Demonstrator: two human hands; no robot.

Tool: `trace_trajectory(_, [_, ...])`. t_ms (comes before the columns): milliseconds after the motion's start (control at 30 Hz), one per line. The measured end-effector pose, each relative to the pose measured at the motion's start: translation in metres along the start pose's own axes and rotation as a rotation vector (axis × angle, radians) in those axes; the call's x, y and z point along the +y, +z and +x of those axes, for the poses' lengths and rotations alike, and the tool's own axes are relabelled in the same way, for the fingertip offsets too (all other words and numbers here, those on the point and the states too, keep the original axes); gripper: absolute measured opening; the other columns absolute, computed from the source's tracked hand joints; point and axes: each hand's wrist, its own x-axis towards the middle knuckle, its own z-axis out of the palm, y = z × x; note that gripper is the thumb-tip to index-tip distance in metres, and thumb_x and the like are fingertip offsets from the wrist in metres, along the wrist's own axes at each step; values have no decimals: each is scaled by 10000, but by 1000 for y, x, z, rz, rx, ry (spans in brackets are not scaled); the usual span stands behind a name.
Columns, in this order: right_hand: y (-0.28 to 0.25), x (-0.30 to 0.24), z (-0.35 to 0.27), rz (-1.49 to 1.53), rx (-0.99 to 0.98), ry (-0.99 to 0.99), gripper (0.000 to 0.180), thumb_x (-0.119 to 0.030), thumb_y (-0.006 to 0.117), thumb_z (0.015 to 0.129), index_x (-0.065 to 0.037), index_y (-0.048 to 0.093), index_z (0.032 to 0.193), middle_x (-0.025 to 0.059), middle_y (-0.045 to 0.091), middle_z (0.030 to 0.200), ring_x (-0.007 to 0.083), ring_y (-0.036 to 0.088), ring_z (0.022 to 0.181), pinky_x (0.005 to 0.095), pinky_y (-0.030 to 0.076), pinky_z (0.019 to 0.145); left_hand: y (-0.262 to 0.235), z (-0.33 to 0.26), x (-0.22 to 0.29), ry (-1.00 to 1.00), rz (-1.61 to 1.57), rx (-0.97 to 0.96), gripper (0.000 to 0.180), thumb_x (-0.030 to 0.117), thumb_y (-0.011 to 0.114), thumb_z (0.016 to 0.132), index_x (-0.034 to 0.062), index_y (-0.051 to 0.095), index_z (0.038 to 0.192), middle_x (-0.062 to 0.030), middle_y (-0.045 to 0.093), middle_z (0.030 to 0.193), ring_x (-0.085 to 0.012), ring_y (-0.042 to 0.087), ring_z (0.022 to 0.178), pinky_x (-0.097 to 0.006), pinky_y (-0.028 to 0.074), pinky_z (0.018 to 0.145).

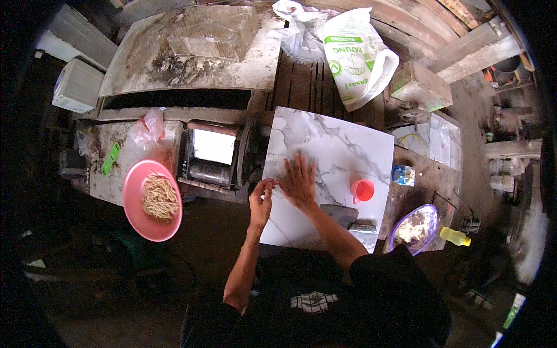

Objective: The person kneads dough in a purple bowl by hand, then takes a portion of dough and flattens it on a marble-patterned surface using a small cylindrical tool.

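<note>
The marble-patterned worktop (336, 151) is placed directly before the person. The right hand (299, 184) is laid palm down on it, toward the left edge, with the fingers extended and held apart; nothing is seen to be grasped. The left hand (260, 200) is held at the middle of the left edge, just beside the right palm, with the fingers curled and the thumb brought close to the forefinger; whether something small is pinched there cannot be told. A red cup (364, 189) is set near the right edge. Beyond the left edge, a machine with a roller (210, 171) is seen, and farther left a pink basin (131, 200) by which pale strips (159, 197) are held. Beyond the lower right corner, pale pieces (413, 229) are contained in a purple bowl (433, 223), beside which a yellow bottle (455, 236) is found.
</note>
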Motion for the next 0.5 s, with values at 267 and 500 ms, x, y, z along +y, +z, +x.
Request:
trace_trajectory(267, [2,-1,22,90,-21,12,704,-475,395,761,-47,169,1273,153,60,1339,265,42,1244,466,37,976,2,16,-1,105,-77,-47,222,178,422,849,-4,525,923,-70,577,831,-115,515,781,-241,400,682])
trace_trajectory(500, [-11,23,36,1591,301,446,666,-542,283,797,-168,47,1296,70,78,1338,256,80,1228,386,114,975,9,20,-16,57,-115,-181,343,320,429,833,23,482,996,-65,565,900,-131,503,813,-266,372,708])
